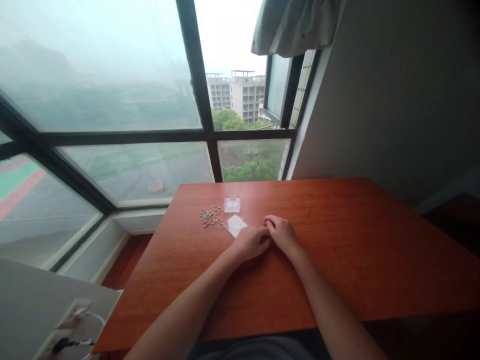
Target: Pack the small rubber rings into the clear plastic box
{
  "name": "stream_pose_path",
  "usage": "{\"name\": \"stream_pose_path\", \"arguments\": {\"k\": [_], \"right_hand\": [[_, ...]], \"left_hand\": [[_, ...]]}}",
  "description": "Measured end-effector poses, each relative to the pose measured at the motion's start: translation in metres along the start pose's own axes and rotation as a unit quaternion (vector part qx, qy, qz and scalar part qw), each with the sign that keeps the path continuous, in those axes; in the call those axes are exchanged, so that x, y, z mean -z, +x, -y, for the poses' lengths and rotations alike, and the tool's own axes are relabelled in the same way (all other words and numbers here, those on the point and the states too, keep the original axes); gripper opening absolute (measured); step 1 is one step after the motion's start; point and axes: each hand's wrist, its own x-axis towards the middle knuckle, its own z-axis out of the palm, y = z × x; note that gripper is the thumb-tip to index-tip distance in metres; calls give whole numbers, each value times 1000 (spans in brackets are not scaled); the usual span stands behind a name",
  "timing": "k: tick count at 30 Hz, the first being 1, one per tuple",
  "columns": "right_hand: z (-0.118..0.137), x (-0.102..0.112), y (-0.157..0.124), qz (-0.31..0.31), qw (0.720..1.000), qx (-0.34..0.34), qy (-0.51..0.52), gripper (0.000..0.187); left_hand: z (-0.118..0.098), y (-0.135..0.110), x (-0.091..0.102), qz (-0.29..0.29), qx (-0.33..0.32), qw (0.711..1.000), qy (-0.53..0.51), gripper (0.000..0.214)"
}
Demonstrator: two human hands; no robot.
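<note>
My left hand (252,241) is low over the wooden table (337,240), its fingers curled and closed. Close beside it on the right, my right hand (282,234) is also closed, thumb and fingers drawn together. The fingertips of both hands nearly meet; what they hold, if anything, is hidden or too small to make out. Just left of my left hand lies a flat clear case with a white insert (235,226), tilted on the tabletop. Behind it sits a second clear piece with a small clip-like top (232,204). Several small rings (208,216) lie in a loose pile to the left.
Large dark-framed windows (208,100) rise behind the table's far edge. A curtain (296,27) hangs at the upper right, beside a grey wall (393,100). At the lower left, plugs with cables (80,314) sit in wall sockets.
</note>
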Motion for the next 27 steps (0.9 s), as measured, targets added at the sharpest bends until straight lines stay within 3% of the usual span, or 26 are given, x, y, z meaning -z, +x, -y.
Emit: {"name": "stream_pose_path", "arguments": {"k": [27], "right_hand": [[0, 0, 0, 10, 1000, 9, -7, 23]], "left_hand": [[5, 1, -1, 10, -10, 999, -39, 21]]}}
